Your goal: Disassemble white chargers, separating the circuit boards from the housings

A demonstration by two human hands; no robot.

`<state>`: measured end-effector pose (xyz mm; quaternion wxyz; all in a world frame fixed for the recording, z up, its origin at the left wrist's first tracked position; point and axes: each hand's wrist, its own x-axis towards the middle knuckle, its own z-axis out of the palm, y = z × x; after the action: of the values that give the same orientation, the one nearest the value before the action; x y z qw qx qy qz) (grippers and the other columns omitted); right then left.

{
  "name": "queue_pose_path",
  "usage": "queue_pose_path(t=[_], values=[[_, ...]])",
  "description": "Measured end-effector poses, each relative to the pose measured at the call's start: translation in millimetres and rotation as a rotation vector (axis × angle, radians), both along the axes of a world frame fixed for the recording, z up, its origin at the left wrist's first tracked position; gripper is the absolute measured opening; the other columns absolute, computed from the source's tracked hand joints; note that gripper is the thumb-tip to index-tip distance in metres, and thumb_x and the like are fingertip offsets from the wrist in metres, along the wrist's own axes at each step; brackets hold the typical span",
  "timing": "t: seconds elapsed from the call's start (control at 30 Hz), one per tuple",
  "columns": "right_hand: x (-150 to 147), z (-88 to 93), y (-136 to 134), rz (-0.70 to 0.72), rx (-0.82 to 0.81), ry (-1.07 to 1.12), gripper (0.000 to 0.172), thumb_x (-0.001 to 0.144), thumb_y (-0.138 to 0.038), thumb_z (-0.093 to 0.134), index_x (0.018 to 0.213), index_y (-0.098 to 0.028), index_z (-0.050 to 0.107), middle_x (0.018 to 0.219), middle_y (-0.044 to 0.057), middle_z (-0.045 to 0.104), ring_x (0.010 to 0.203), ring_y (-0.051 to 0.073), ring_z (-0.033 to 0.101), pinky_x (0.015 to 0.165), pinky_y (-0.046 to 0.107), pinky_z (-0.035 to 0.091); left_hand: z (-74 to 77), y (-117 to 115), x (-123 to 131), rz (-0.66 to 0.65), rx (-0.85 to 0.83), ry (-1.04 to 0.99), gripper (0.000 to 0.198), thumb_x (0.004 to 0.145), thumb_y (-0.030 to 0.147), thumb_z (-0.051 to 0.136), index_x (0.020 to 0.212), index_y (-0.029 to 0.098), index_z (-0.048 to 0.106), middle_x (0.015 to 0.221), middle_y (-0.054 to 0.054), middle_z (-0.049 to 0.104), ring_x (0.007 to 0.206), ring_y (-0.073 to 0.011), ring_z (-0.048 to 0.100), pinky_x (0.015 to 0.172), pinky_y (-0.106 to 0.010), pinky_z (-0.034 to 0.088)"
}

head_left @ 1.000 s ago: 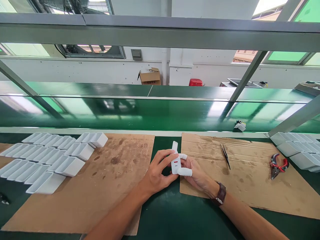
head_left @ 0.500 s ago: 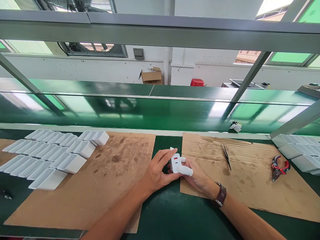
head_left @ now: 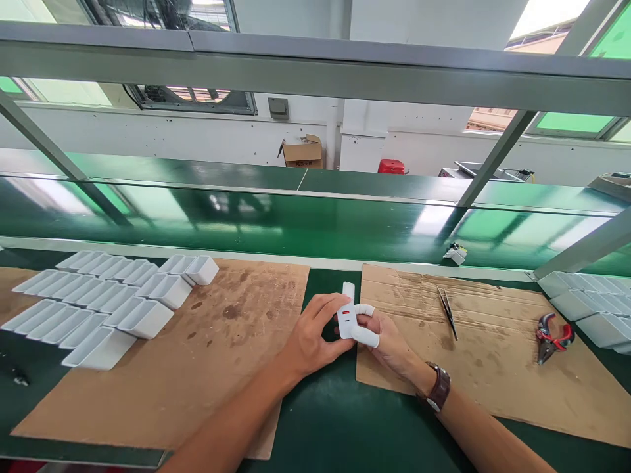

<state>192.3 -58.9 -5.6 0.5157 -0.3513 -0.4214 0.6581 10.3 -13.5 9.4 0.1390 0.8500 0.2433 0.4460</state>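
Note:
Both hands meet over the green bench between two cardboard sheets, gripping one small white plastic device (head_left: 347, 314) with a red mark on its face. My left hand (head_left: 315, 335) wraps its fingers around the device's left side. My right hand (head_left: 382, 338) holds the right side, with white finger cots on its thumb and forefinger and a brown-strapped watch (head_left: 438, 389) on the wrist. The device stands roughly upright, its narrow end pointing away from me.
Rows of white plastic shells (head_left: 98, 299) lie on the left cardboard sheet (head_left: 197, 368). Tweezers (head_left: 447, 311) and red-handled cutters (head_left: 552, 335) rest on the right cardboard (head_left: 493, 355). More white shells (head_left: 586, 302) sit far right. A small part (head_left: 456, 253) lies on the green conveyor (head_left: 296, 223).
The device was tipped down in my hands half a second ago and now stands upright again. The small part on the conveyor has drifted left.

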Motion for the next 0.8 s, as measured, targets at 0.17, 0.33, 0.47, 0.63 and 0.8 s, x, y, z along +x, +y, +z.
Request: queue_pose_path(t=[0.17, 0.33, 0.47, 0.63, 0.8], values=[[1, -8.4, -2, -0.187, 0.128, -0.193, 0.053, 0.084, -0.044, 0.081, 0.129, -0.026, 0.060, 0.129, 0.010, 0.067, 0.116, 0.025, 0.065, 0.106, 0.049, 0.052, -2.5, 8, -5, 0.157, -0.064, 0.031, 0.046, 0.086, 0.026, 0.076, 0.128, 0.021, 0.057, 0.121, -0.010, 0.069, 0.114, -0.0273, 0.064, 0.100, -0.045, 0.054], [-2, -17.5, -5, -0.242, 0.417, -0.494, 0.039, 0.091, -0.034, 0.073, 0.128, -0.030, 0.064, 0.142, 0.011, 0.054, 0.112, 0.024, 0.062, 0.093, 0.043, 0.057, -9.2, 15, -9, 0.208, -0.173, 0.162, 0.037, 0.082, 0.034, 0.081, 0.112, 0.021, 0.064, 0.114, -0.008, 0.070, 0.110, -0.0279, 0.062, 0.095, -0.043, 0.054], [2, -11.9, 1, -0.197, 0.611, -0.652, 0.039, 0.090, -0.023, 0.068, 0.128, -0.027, 0.062, 0.135, 0.011, 0.057, 0.114, 0.023, 0.063, 0.089, 0.039, 0.059, -13.8, 22, -10, 0.230, -0.279, 0.255, 0.032, 0.084, 0.043, 0.077, 0.104, 0.020, 0.068, 0.107, -0.008, 0.070, 0.102, -0.0289, 0.062, 0.090, -0.043, 0.053], [23, 2.1, 14, -0.287, 0.701, -1.171, 0.023, 0.097, -0.015, 0.053, 0.116, -0.019, 0.065, 0.135, 0.015, 0.061, 0.128, 0.028, 0.057, 0.109, 0.048, 0.049, -9.8, 35, -9, 0.261, -0.411, 0.333, 0.038, 0.082, 0.050, 0.069, 0.105, 0.021, 0.069, 0.108, -0.008, 0.072, 0.106, -0.0311, 0.064, 0.092, -0.044, 0.053], [34, -0.3, 21, -0.265, 0.703, -1.629, 0.032, 0.101, -0.040, 0.059, 0.119, -0.014, 0.066, 0.136, 0.019, 0.058, 0.133, 0.034, 0.048, 0.115, 0.053, 0.040, -9.9, 43, -6, 0.371, -0.411, 0.342, 0.056, 0.078, 0.055, 0.060, 0.121, 0.020, 0.067, 0.114, -0.011, 0.074, 0.110, -0.0350, 0.066, 0.096, -0.047, 0.054]])
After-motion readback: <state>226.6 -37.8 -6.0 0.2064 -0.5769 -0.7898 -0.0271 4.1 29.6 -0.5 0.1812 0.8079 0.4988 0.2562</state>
